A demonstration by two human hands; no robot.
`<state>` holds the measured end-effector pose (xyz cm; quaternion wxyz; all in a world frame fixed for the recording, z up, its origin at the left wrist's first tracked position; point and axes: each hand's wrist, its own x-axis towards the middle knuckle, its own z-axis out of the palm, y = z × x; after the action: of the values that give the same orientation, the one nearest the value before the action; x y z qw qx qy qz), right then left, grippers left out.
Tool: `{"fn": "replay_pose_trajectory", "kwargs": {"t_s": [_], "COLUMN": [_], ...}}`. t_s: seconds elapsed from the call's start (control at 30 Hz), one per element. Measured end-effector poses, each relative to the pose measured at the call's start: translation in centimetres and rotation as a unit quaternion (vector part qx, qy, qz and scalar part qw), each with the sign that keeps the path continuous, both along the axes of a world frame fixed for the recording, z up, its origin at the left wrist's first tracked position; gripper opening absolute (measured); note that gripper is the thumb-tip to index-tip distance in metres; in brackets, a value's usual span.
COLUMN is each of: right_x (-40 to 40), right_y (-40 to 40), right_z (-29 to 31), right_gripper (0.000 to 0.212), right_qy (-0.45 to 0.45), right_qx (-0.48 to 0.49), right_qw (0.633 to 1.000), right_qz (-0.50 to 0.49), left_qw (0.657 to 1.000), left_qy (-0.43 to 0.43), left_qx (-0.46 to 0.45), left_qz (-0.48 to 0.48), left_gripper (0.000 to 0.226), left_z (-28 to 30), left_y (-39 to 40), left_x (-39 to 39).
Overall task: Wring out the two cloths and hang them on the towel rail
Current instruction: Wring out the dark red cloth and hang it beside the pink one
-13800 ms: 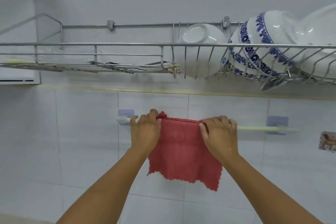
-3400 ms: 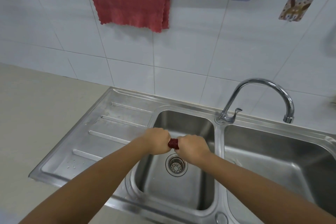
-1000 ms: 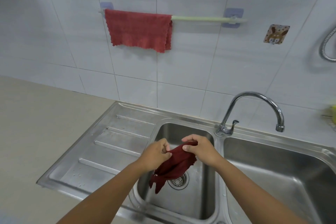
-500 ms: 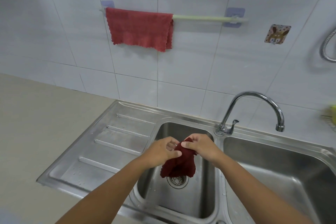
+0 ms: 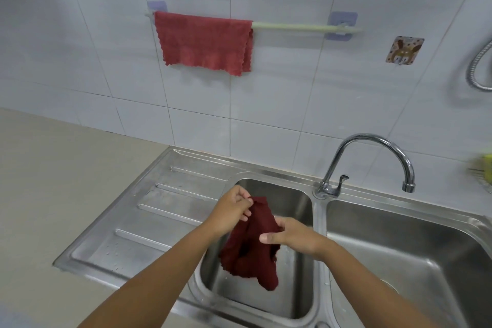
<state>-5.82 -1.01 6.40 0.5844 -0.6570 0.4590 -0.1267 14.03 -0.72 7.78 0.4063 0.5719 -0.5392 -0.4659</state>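
Note:
A dark red wet cloth (image 5: 253,253) hangs crumpled over the left sink basin (image 5: 298,210). My left hand (image 5: 231,212) pinches its top edge. Lower and to the right, my right hand (image 5: 290,237) grips the cloth's side. A lighter red cloth (image 5: 203,41) is draped over the left half of the pale green towel rail (image 5: 298,26) on the tiled wall; the rail's right half is bare.
A chrome tap (image 5: 372,160) arches between the two steel basins, with the right basin (image 5: 399,261) beside my right arm. A ribbed drainboard (image 5: 149,210) and beige counter (image 5: 53,181) lie left. A rabbit hook (image 5: 404,50) and metal hose (image 5: 479,66) are on the wall.
The cloth has opened out and hangs lower and wider. My right hand has slid down from the top edge to its side, while the left keeps the top corner.

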Motion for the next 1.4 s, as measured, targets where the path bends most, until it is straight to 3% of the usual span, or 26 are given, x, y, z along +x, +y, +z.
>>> {"fn": "replay_pose_trajectory", "kwargs": {"t_s": [0.13,0.23,0.33,0.53,0.63,0.73,0.93,1.2,1.27,1.4], "right_x": [0.4,0.2,-0.3,-1.2,-2.1,-2.9,-2.5,-2.3,-2.4,-2.8], "right_y": [0.0,-0.6,-1.5,-2.9,-3.2,-3.5,-3.7,-3.8,-3.9,-4.3], "right_z": [-1.5,-2.2,-2.0,-0.8,-0.2,0.3,0.4,0.3,0.4,0.9], "right_gripper": [0.021,0.016,0.021,0.015,0.006,0.016,0.017,0.023,0.012,0.033], "right_qy": [0.044,0.102,0.13,0.128,0.119,0.119,0.107,0.135,0.145,0.262], "right_qx": [-0.04,-0.099,-0.144,-0.133,-0.109,-0.095,-0.141,-0.242,-0.233,-0.221], "right_qw": [0.997,0.985,0.973,0.98,0.986,0.988,0.981,0.956,0.956,0.939], "right_qz": [-0.042,-0.096,-0.126,-0.071,-0.039,-0.028,-0.084,-0.097,-0.1,0.032], "left_qw": [1.0,0.989,0.95,0.86,0.877,0.885,0.888,0.94,0.934,0.9], "left_qy": [-0.013,-0.141,-0.291,-0.501,-0.47,-0.448,-0.425,-0.296,-0.326,-0.426], "left_qx": [0.013,0.015,0.02,-0.009,-0.024,-0.027,-0.007,0.083,0.056,-0.047], "left_qz": [0.02,-0.05,-0.11,-0.094,-0.094,-0.127,-0.174,-0.149,-0.135,-0.077], "left_gripper": [0.011,0.039,0.02,0.009,0.01,0.02,0.031,0.014,0.021,0.017], "left_z": [0.4,0.3,0.0,-0.2,-0.8,-1.2,-1.4,-1.8,-2.0,-2.1], "left_y": [-0.4,-0.4,-0.3,-0.4,-0.4,-0.2,-0.5,-0.2,-0.1,-0.3], "left_x": [0.8,2.0,2.6,2.8,3.7,4.2,3.0,2.0,2.0,2.6]}}
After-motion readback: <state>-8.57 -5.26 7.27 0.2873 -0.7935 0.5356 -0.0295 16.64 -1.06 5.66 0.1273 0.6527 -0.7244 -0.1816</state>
